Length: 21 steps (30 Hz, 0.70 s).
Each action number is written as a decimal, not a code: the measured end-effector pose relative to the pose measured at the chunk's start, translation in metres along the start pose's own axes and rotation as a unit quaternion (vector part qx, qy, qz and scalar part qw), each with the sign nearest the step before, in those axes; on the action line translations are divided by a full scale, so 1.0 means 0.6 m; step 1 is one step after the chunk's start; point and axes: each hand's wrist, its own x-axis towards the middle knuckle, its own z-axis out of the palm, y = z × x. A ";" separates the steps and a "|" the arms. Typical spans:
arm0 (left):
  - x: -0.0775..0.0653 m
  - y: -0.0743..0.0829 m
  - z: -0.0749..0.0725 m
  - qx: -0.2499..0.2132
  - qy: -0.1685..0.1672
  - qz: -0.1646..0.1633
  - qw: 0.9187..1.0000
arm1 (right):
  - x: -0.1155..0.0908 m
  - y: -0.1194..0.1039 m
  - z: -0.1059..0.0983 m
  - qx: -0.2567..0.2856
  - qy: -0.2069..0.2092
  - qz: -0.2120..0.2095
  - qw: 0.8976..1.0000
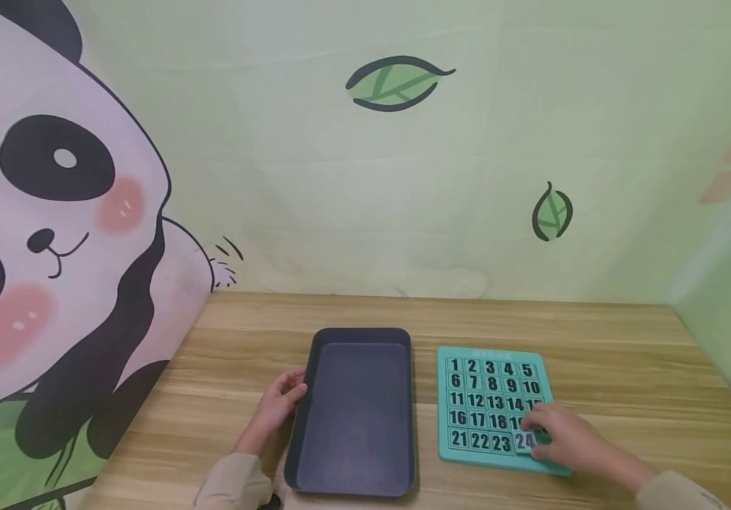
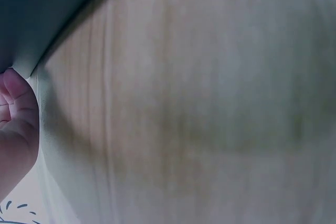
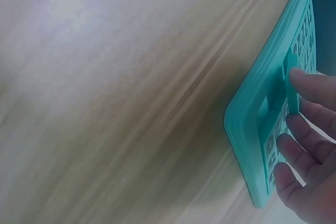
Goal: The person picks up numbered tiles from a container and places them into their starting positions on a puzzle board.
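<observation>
A teal number board (image 1: 494, 464) lies on the wooden table, its numbered tiles set in rows. My right hand (image 1: 566, 439) is over its near right corner and pinches the number tile marked 24 (image 1: 523, 442). In the right wrist view this tile (image 3: 292, 85) stands tilted up between thumb and fingers, beside a bare slot in the board (image 3: 247, 95). To the board's left is a dark blue rectangular tray (image 1: 355, 425) with nothing in it. My left hand (image 1: 279, 404) rests against the tray's left side, fingers loosely bent, its thumb (image 2: 17, 85) touching the outer wall.
The wooden tabletop (image 1: 620, 354) runs back to a pale green backdrop (image 1: 314, 177) printed with leaves and a panda (image 1: 85, 248). A narrow strip of table separates tray and board.
</observation>
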 end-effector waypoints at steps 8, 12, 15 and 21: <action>-0.004 0.001 -0.002 0.005 -0.002 -0.004 1.000 | -0.005 -0.002 0.014 -0.016 0.003 0.010 1.000; -0.004 0.001 -0.002 0.008 -0.002 -0.003 1.000 | -0.007 -0.002 0.017 -0.026 0.014 0.009 1.000; -0.003 0.000 -0.001 0.006 0.000 0.001 1.000 | -0.010 -0.001 0.018 -0.037 0.022 -0.006 0.999; -0.003 -0.001 0.000 0.014 0.004 0.007 1.000 | -0.011 0.001 0.017 -0.045 0.023 -0.025 0.998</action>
